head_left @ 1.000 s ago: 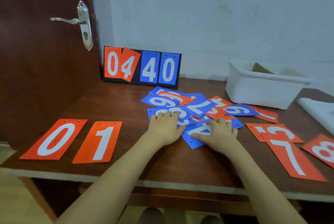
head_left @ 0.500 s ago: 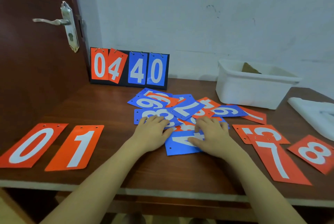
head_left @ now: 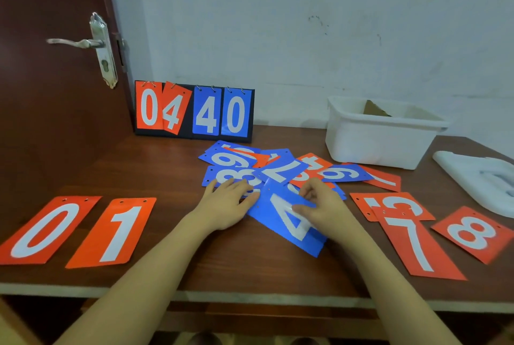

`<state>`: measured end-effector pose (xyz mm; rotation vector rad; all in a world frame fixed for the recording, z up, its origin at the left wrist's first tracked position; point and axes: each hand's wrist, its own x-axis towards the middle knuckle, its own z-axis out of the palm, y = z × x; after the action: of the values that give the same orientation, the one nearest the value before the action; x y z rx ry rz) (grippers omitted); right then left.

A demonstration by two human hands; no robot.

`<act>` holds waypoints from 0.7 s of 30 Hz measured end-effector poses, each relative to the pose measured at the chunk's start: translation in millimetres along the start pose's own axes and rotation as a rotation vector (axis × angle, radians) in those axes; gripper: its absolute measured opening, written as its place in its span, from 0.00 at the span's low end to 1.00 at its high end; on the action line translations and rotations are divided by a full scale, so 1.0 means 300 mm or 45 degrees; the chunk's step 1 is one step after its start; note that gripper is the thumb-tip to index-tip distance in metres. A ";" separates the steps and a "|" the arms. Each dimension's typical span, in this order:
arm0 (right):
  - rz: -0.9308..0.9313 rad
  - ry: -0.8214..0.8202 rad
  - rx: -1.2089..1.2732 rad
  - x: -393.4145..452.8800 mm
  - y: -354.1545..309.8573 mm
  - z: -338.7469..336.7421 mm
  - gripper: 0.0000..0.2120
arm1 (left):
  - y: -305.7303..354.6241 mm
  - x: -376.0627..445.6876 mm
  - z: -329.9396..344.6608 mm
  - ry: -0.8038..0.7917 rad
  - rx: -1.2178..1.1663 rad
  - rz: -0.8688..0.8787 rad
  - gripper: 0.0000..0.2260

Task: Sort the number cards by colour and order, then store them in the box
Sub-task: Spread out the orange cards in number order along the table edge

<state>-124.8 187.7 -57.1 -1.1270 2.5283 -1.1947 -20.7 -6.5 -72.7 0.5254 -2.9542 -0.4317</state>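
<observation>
Under the mixed pile point(head_left: 267, 169) at mid-desk point(head_left: 172, 166), several cards' digits are covered. Right hand point(head_left: 319, 205) pinches the blue 4 card point(head_left: 289, 222), now swung nearer and angled; left hand point(head_left: 228, 205) lies flat on the blue 8 card point(head_left: 222, 175). White box point(head_left: 381, 133) sits behind.

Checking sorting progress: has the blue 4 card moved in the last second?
Yes. The blue 4 card has been pulled out of the pile toward the table's near edge and turned.
</observation>
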 end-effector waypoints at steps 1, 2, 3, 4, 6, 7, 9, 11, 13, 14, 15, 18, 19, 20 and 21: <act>-0.026 0.130 0.143 0.000 -0.006 -0.008 0.11 | 0.005 -0.003 -0.001 0.066 -0.027 -0.004 0.23; -0.048 0.255 0.274 0.003 -0.014 -0.017 0.11 | 0.014 -0.010 -0.004 0.156 -0.126 -0.001 0.24; -0.057 0.342 0.401 0.009 -0.027 -0.023 0.12 | 0.029 -0.021 -0.012 0.240 -0.325 0.004 0.24; -0.053 0.382 0.517 0.019 -0.045 -0.023 0.12 | 0.046 -0.032 -0.023 0.297 -0.601 0.018 0.23; -0.043 0.388 0.680 0.038 -0.093 0.006 0.11 | 0.076 -0.051 -0.049 0.438 -1.030 0.066 0.24; -0.055 0.374 0.741 0.048 -0.120 0.031 0.11 | 0.079 -0.053 -0.061 0.533 -1.131 0.062 0.24; -0.082 0.323 0.883 0.069 -0.167 0.091 0.11 | 0.060 -0.053 -0.086 0.683 -1.274 -0.003 0.25; -0.095 0.287 0.883 0.095 -0.198 0.139 0.08 | 0.021 -0.060 -0.106 0.769 -1.286 -0.062 0.23; -0.104 0.260 0.682 0.137 -0.201 0.172 0.06 | -0.043 -0.073 -0.117 0.815 -1.219 -0.146 0.20; -0.110 0.221 0.537 0.164 -0.196 0.183 0.07 | -0.078 -0.080 -0.124 0.844 -1.166 -0.207 0.19; -0.114 0.172 0.347 0.191 -0.189 0.196 0.08 | -0.112 -0.086 -0.129 0.878 -1.098 -0.271 0.19; -0.167 -0.013 -0.249 0.270 -0.158 0.245 0.16 | -0.188 -0.097 -0.138 0.946 -0.914 -0.421 0.17; -0.169 -0.083 -0.400 0.292 -0.148 0.263 0.20 | -0.201 -0.097 -0.139 0.960 -0.876 -0.430 0.15; -0.157 -0.142 -0.530 0.312 -0.139 0.281 0.23 | -0.209 -0.096 -0.137 0.970 -0.832 -0.429 0.12; -0.136 -0.188 -0.638 0.329 -0.131 0.294 0.25 | -0.214 -0.095 -0.136 0.979 -0.776 -0.426 0.10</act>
<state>-137.3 50.9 -70.5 -1.4010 2.7521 -0.4697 32.9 -64.6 -54.5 0.8527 -1.8830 -0.8772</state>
